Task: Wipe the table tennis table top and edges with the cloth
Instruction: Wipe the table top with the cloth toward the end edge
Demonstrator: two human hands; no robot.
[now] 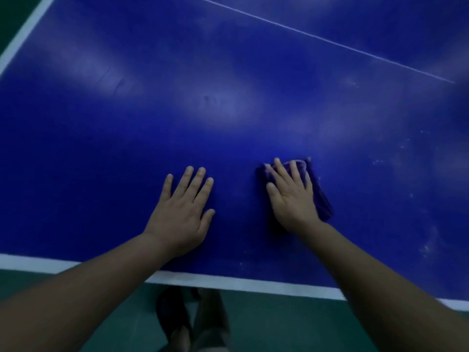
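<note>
Left hand [181, 212] spread flat on the blue worktop [228, 97], bracing, holding nothing. Right hand [291, 194] flat, fingers straight, pressing the folded cloth [322, 201] to the surface. Best swept rightward with even pressure toward the pale specks [426, 247], then along the white edge [241, 282].

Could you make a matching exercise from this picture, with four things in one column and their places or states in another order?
Things:
1. left hand
2. right hand
3. cloth
4. white line

States:
A. along the table's near edge
B. flat on the bare blue top
C. pressing on the cloth
D. purple, under a hand

Pairs: 1-B, 2-C, 3-D, 4-A
</note>
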